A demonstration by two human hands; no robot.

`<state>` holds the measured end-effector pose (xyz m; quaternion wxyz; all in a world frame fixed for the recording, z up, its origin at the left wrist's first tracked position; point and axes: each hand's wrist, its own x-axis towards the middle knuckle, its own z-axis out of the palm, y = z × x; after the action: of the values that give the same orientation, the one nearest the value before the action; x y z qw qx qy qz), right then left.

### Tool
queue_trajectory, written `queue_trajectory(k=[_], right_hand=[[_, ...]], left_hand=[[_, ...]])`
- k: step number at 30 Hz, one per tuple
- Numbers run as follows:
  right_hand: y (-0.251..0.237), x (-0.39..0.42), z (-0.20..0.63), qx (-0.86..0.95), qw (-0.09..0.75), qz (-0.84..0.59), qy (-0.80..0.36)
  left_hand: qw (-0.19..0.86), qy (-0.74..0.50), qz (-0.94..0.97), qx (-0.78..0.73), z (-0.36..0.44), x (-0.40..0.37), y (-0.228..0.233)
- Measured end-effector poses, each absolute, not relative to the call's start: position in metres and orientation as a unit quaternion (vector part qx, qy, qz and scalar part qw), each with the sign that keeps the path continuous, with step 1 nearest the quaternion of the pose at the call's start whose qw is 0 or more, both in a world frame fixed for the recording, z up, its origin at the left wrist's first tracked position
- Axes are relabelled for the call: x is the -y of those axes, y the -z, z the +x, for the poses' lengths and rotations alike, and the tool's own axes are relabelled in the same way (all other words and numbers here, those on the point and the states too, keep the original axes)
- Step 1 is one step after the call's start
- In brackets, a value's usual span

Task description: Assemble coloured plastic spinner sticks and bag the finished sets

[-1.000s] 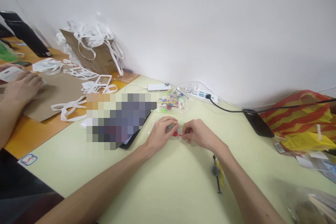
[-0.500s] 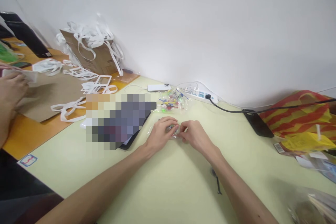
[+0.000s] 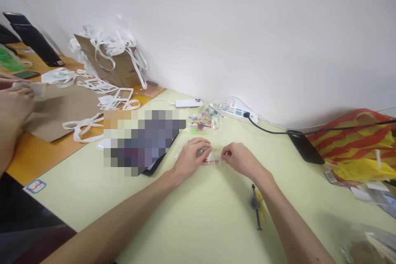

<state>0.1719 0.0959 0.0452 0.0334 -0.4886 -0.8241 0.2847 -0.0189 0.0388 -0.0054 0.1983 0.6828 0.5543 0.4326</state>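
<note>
My left hand (image 3: 192,157) is closed over a small clear plastic bag (image 3: 177,152), most of which its fingers hide. A thin red plastic piece (image 3: 213,161) sticks out below those fingertips, pointing right. A short way to the right, my right hand (image 3: 240,160) is pinched at the fingertips; whatever is in the pinch is too small to make out. Under my right forearm lie a dark piece with a round middle and a thin rod (image 3: 255,203) and a yellow plastic piece (image 3: 261,206).
Beyond my hands lies a clear bag of colourful plastic parts (image 3: 202,121), near a white phone (image 3: 188,103) and a power strip (image 3: 238,111). A partly blurred tablet (image 3: 157,161) lies left. Another person's hand (image 3: 15,103) works at far left. A striped bag (image 3: 349,132) sits right.
My right hand has moved right, away from my left, uncovering the red piece. The dark and yellow pieces by my right forearm show more fully. My left hand stays over the bag.
</note>
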Motion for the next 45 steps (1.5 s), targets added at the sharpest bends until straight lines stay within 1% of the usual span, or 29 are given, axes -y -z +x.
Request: queue_trajectory(k=[4, 9, 12, 14, 17, 19, 20, 24, 29, 35, 38, 41, 45], right_hand=[[-0.039, -0.090, 0.164, 0.829, 0.027, -0.468, -0.304], [-0.049, -0.091, 0.166, 0.821, 0.033, -0.418, -0.388], [-0.066, -0.096, 0.183, 0.818, 0.018, -0.453, -0.354], [-0.078, -0.098, 0.198, 0.822, -0.024, -0.479, -0.308], [-0.092, -0.091, 0.218, 0.788, -0.155, -0.504, -0.317], [-0.097, -0.082, 0.227, 0.771, -0.196, -0.521, -0.309], [-0.098, -0.076, 0.230, 0.768, -0.201, -0.533, -0.293], [-0.094, -0.056, 0.236, 0.764, -0.197, -0.570, -0.230], [-0.076, -0.043, 0.239, 0.767, -0.194, -0.563, -0.239], [-0.065, -0.041, 0.222, 0.822, -0.165, -0.479, -0.259], [-0.074, -0.051, 0.215, 0.829, -0.122, -0.467, -0.284], [-0.087, -0.070, 0.209, 0.833, -0.065, -0.473, -0.281], [-0.095, -0.094, 0.196, 0.836, -0.043, -0.472, -0.275]], left_hand=[[0.196, -0.434, 0.683, -0.553, -0.019, -0.039, 0.006], [0.197, -0.434, 0.682, -0.554, -0.020, -0.039, 0.006], [0.200, -0.437, 0.682, -0.551, -0.019, -0.039, 0.006], [0.201, -0.440, 0.682, -0.549, -0.019, -0.038, 0.007], [0.205, -0.443, 0.682, -0.545, -0.019, -0.039, 0.009], [0.204, -0.445, 0.681, -0.545, -0.019, -0.039, 0.010], [0.202, -0.445, 0.681, -0.545, -0.020, -0.039, 0.010], [0.202, -0.443, 0.681, -0.547, -0.019, -0.039, 0.011], [0.198, -0.432, 0.687, -0.550, -0.019, -0.040, 0.009], [0.190, -0.441, 0.690, -0.542, -0.020, -0.040, 0.008], [0.196, -0.448, 0.684, -0.541, -0.019, -0.039, 0.008], [0.208, -0.453, 0.680, -0.538, -0.019, -0.038, 0.007], [0.197, -0.445, 0.680, -0.548, -0.019, -0.038, 0.006]])
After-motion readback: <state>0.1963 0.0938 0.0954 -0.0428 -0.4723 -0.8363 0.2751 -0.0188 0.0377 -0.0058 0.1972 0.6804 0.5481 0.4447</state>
